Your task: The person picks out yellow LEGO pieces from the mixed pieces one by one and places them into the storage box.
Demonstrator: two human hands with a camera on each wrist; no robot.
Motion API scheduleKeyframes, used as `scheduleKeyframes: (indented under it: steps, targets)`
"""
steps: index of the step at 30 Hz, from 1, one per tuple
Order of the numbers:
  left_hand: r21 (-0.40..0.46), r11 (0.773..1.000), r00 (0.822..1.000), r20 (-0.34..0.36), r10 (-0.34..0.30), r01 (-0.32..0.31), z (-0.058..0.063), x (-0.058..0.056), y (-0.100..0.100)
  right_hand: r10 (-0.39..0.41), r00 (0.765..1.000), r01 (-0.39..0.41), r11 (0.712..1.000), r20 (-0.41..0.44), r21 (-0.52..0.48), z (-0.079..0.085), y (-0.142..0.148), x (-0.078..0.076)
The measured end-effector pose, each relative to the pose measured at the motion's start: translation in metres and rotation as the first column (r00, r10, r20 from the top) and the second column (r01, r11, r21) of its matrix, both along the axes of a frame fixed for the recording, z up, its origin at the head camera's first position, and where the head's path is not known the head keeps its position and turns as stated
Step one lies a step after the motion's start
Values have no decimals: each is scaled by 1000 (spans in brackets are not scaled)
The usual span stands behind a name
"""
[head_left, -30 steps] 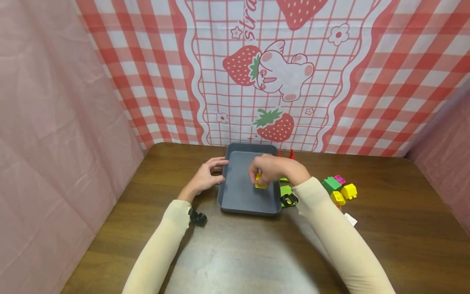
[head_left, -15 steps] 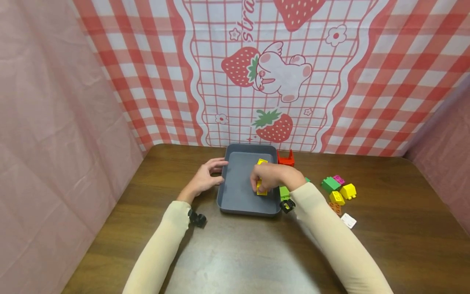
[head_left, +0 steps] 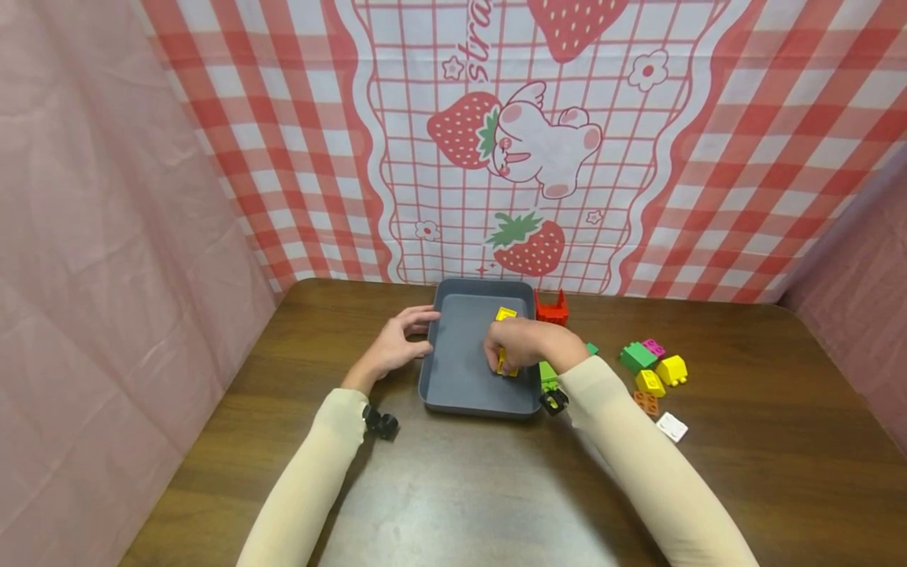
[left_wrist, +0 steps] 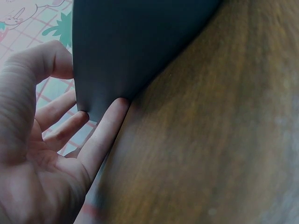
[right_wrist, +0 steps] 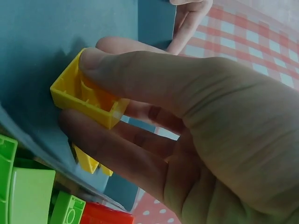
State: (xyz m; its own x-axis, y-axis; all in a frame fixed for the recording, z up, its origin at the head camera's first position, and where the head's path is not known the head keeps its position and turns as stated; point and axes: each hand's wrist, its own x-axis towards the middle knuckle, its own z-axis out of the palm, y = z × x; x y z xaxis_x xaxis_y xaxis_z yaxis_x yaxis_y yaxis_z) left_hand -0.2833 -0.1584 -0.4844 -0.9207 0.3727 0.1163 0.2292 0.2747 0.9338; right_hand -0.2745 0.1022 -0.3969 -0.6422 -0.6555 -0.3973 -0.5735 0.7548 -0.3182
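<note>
In the head view my right hand [head_left: 520, 345] is over the right side of a grey tray [head_left: 460, 386] and pinches a yellow building block [head_left: 507, 368]. The right wrist view shows this yellow block [right_wrist: 84, 91] with its hollow side facing the camera, thumb on it and fingers around it. Beyond the hand, a second yellow block [head_left: 505, 313] lies in the tray, partly hidden. My left hand [head_left: 394, 340] touches the tray's left wall. Its fingers are mostly extended against the tray's outer side [left_wrist: 112, 60] in the left wrist view.
Right of the tray stand a red piece [head_left: 552, 309] and light green blocks [head_left: 549, 376], partly behind the right wrist. Farther right lie a green block [head_left: 638, 357], a magenta block [head_left: 653, 347], yellow blocks [head_left: 672, 369], a brown block [head_left: 646, 402] and a white piece [head_left: 671, 427].
My right hand has moved slightly toward the tray's near side with the yellow block. The second yellow block and red piece have come into clearer view. The left hand stays at the tray wall.
</note>
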Motion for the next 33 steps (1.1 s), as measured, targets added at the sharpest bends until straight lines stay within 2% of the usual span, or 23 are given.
scheduleKeyframes:
  steps: [6, 21, 33]
  targets:
    - [-11, 1000, 1000, 3, 12, -12, 0, 0, -1, 27, 1000, -27, 1000, -15, 4, -2, 0, -1]
    - [-18, 1000, 1000, -6, 10, -10, 4, 0, 0, 36, 999, -35, 999, 17, -9, 2, 1, 0]
    - [-12, 1000, 1000, 2, 8, -8, 1, 1, -1, 0, 1000, 0, 1000, 6, 12, 16, 1, 3]
